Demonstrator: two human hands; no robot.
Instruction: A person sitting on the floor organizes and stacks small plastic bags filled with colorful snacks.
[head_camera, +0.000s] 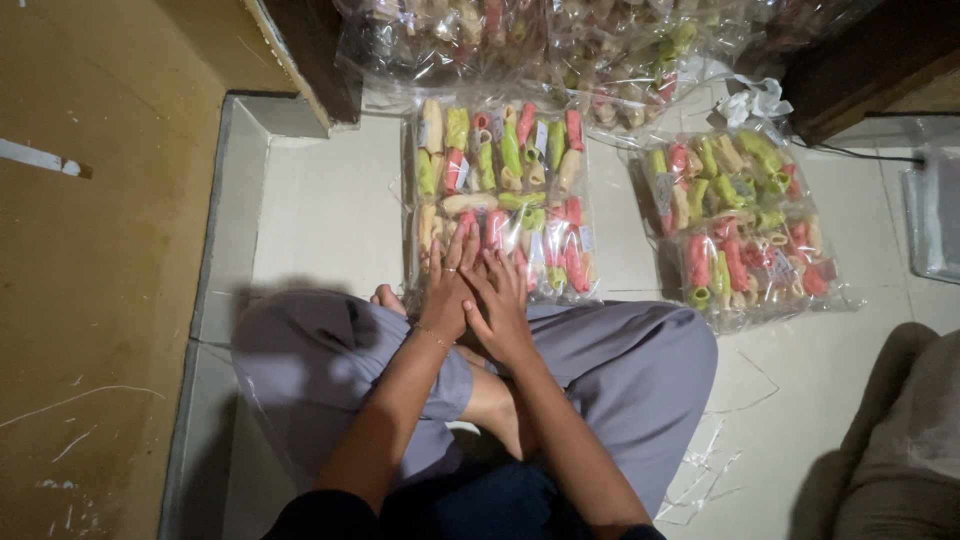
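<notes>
I sit cross-legged in grey trousers (620, 370) on a pale tiled floor. A clear plastic pack of pink, green and cream tube-shaped snacks (510, 170) lies flat just beyond my knees. My left hand (445, 285), with a ring and a thin bracelet, lies flat on the pack's near edge, fingers stretched out. My right hand (500, 305) lies beside it, touching it, fingers also spread on the plastic. Neither hand grips anything.
A second pack of the same snacks (740, 220) lies to the right. More filled bags (560, 40) are heaped at the back between dark wooden furniture (320, 50). Thin plastic strips (720, 450) litter the floor by my right knee. A beige cushion (900, 450) sits at lower right.
</notes>
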